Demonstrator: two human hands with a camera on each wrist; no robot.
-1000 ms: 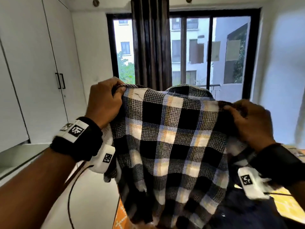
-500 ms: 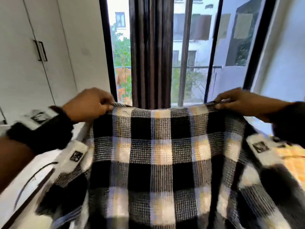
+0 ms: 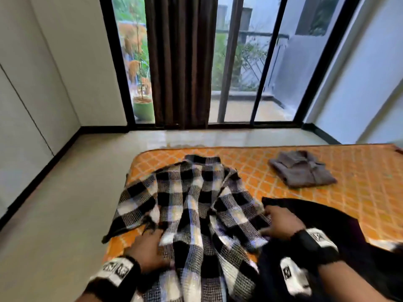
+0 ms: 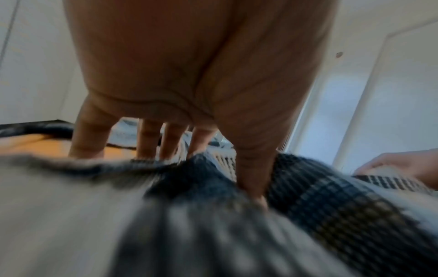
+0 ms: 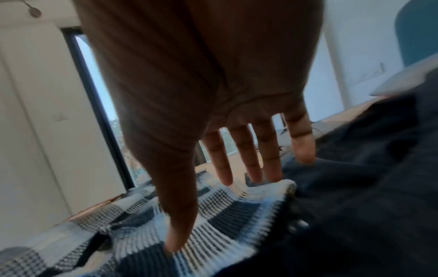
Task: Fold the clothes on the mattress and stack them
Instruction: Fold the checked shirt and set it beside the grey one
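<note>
Mattress (image 3: 359,182): orange, near edge cut off.
Checked shirt (image 3: 192,205): spread rumpled on mattress, hem out of frame.
Dark garment (image 3: 359,247): beside shirt, shape unclear.
Folded grey shirt (image 3: 302,168): apart, far side.
Left hand (image 3: 150,249): fingers straight, pressing shirt.
Right hand (image 3: 281,223): released, fingers flat on shirt.

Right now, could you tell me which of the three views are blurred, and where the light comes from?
Head view: daylight from the window, the hands slightly smeared. Left wrist view: the checked shirt nearest the lens is heavily blurred. Right wrist view: the palm is in shadow, the dark garment soft and murky.
</note>
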